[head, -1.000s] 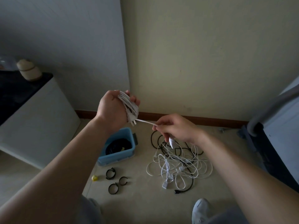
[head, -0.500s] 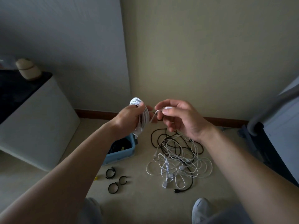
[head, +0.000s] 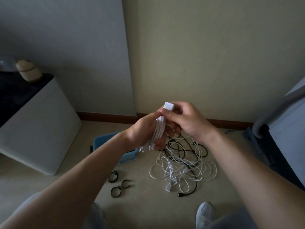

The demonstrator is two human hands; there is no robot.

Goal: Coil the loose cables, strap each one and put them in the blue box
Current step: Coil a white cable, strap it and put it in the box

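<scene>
My left hand (head: 142, 131) grips a coiled white cable (head: 157, 134) in front of me, above the floor. My right hand (head: 184, 119) pinches that cable's white plug end (head: 168, 106) at the top of the coil. Below, a tangle of loose white and black cables (head: 184, 164) lies on the floor. The blue box (head: 105, 142) sits left of the tangle, mostly hidden behind my left forearm. Three black straps (head: 118, 184) lie on the floor in front of the box.
A white cabinet with a dark top (head: 33, 126) stands at the left, with a pale jar (head: 27, 71) on it. Dark furniture with a grey tube (head: 279, 123) fills the right side. My grey shoe (head: 205, 214) rests near the bottom edge.
My left hand has lowered and turned with the coil. My right hand has brought the last stretch of cable up to the coil and now holds the plug end at its top.
</scene>
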